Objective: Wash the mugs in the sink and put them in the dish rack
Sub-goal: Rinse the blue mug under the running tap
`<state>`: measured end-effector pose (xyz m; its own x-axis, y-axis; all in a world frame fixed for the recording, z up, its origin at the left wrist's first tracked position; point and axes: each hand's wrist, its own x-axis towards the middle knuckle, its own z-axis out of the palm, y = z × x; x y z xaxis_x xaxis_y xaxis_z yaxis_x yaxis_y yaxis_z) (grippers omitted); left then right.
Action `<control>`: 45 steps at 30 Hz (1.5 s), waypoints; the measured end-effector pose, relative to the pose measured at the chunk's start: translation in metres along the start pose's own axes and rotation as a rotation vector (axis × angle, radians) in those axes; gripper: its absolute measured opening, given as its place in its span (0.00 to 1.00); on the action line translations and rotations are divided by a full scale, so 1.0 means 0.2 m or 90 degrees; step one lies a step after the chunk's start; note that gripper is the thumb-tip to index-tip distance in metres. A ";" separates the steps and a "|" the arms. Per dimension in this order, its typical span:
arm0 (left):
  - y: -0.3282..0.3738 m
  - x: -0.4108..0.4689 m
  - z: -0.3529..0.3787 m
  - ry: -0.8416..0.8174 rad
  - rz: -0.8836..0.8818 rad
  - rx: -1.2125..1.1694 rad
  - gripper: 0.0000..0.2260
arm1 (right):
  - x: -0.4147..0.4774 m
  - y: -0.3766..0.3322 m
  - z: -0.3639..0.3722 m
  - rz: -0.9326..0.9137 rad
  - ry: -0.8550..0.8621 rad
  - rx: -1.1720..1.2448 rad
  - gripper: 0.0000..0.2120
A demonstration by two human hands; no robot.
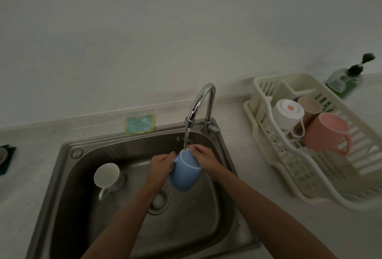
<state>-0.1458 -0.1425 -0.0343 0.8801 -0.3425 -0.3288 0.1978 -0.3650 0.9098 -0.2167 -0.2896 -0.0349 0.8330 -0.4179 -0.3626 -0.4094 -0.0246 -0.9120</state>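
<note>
Head view. Pale blue, smooth, rounded mug was held above the middle of the brushed stainless-steel sink, tilted, mouth toward the curved chrome faucet. Thin water stream fell onto its far rim.

Left hand was curled round the handle side of the mug. Right hand was grasping the opposite rim, fingers bent over the edge. Both forearms entered from the near edge.

Open basin room lay left of and in front of the hands. A glossy white mug with a thin loop handle lay on its side near the left wall, well apart from the blue one. Round metal drain sat under the left forearm.

On the speckled pale tabletop, right of the sink, was a cream slatted plastic dish rack. It held:
- an upturned white mug;
- a beige mug just behind it;
- a matte pink mug, tipped, beside both.

The rack's near half was unfilled.

A blue-and-yellow textured sponge leaned at the back edge behind the sink. A green pump soap bottle stood past the rack's far corner.
</note>
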 end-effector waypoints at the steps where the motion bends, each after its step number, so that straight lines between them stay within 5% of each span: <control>1: 0.00 0.01 0.00 0.022 -0.018 -0.015 0.14 | 0.00 0.00 0.00 0.018 -0.004 0.012 0.13; 6: -0.03 0.01 -0.03 0.036 -0.045 -0.022 0.11 | -0.05 0.02 0.01 0.010 -0.064 0.031 0.21; 10: 0.00 -0.03 -0.01 0.028 -0.015 0.025 0.16 | -0.01 -0.04 0.06 0.117 0.032 0.031 0.14; 14: 0.00 -0.03 -0.01 0.061 -0.146 -0.079 0.11 | -0.07 -0.01 0.02 0.212 0.046 0.170 0.12; 17: -0.01 -0.04 -0.01 0.065 -0.259 -0.207 0.10 | -0.15 0.07 -0.01 0.154 -0.043 0.077 0.11; 21: -0.03 -0.04 -0.01 0.010 -0.302 -0.312 0.16 | -0.17 0.19 0.00 0.038 -0.119 -0.053 0.31; 26: -0.02 -0.08 -0.04 -0.097 -0.334 -0.428 0.17 | -0.18 0.20 0.04 -0.048 0.061 -0.238 0.22; 31: 0.00 -0.16 -0.05 -0.107 -0.225 -0.076 0.07 | -0.17 0.11 0.00 -0.090 0.067 -0.374 0.14; 36: -0.05 -0.23 -0.10 -0.137 -0.053 0.157 0.13 | -0.12 -0.02 0.02 -0.025 0.006 -0.451 0.14; 41: -0.07 -0.26 -0.16 -0.174 0.013 0.199 0.15 | -0.08 -0.09 0.03 0.070 -0.061 -0.429 0.08; 45: -0.07 -0.27 -0.17 -0.175 -0.023 0.100 0.16 | -0.07 -0.10 0.04 0.094 -0.082 -0.354 0.13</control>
<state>-0.1812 -0.0895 -0.0198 0.7195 -0.5403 -0.4364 0.1389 -0.5037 0.8526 -0.2179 -0.2755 -0.0138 0.7764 -0.3408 -0.5301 -0.6294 -0.4616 -0.6251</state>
